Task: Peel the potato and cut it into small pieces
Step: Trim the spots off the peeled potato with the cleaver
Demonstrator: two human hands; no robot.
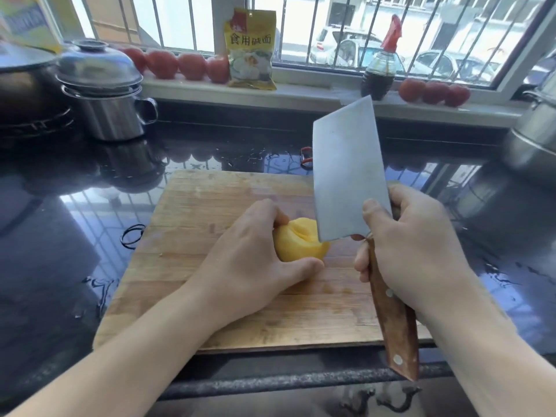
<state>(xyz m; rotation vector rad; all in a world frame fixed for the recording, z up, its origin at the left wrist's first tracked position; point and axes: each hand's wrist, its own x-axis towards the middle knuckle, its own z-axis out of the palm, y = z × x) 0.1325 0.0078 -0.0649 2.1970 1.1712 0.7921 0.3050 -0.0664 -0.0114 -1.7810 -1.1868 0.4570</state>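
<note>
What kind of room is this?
Most likely a home kitchen: a steel pot sits on the dark counter, there is a wooden cutting board, and tomatoes line the windowsill.

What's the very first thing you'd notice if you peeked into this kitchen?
The big cleaver, held up in the right hand above the wooden cutting board. Just under it, the left hand holds a peeled yellow potato on the board. Behind, red tomatoes line the windowsill beside a yellow packet.
</note>
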